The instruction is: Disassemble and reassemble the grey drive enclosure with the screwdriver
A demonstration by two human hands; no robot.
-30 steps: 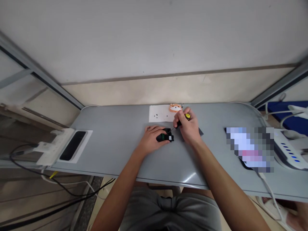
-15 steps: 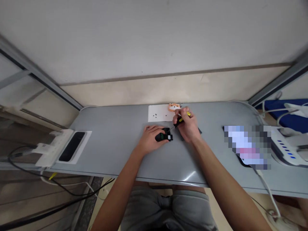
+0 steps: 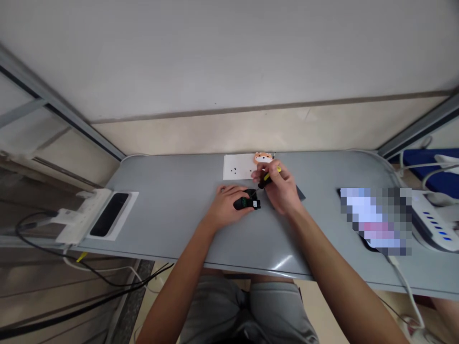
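Observation:
My left hand [image 3: 229, 206] is closed around a small black device [image 3: 246, 202] that looks like an opened computer mouse, with a bit of green circuit board showing. It rests on the grey table, part of it covered by my fingers. In my right hand [image 3: 279, 187] is a screwdriver [image 3: 266, 180] with a black and yellow handle. Its thin shaft slants down left, the tip at the device's upper right part; exact contact is too small to make out. Behind the hands lies white paper [image 3: 229, 162] bearing several tiny dark pieces that look like screws.
An orange and white animal-face item [image 3: 263, 157] sits at the paper's right end. A dark flat piece [image 3: 300, 193] lies partly under my right hand. A phone [image 3: 110, 214] and a power strip [image 3: 83, 215] are at left; a blurred-out phone [image 3: 373, 222] and another strip [image 3: 435, 222] at right.
The whole view has shifted slightly. My left hand keeps hold of the device, and the screwdriver stays at nearly the same spot, with the right fingers a little shifted around its handle.

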